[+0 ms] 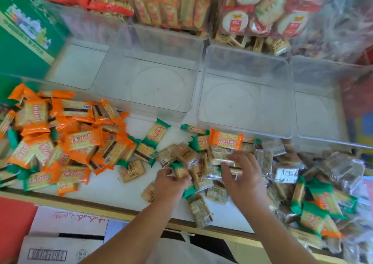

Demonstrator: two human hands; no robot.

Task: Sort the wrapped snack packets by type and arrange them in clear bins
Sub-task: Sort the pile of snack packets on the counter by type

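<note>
Gripping green-edged packet [180,170] in left hand [171,186], clear-wrapped packet [218,156] in right hand [242,175]; barely starting, leaving front bins [157,86] unfilled.

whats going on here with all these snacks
A person is sorting loose snack packets on a white shelf. The left hand grips a green packet, and the right hand pinches a clear packet mid-heap. Orange packets are piled at the left. The clear bins just behind hold nothing yet.
</note>
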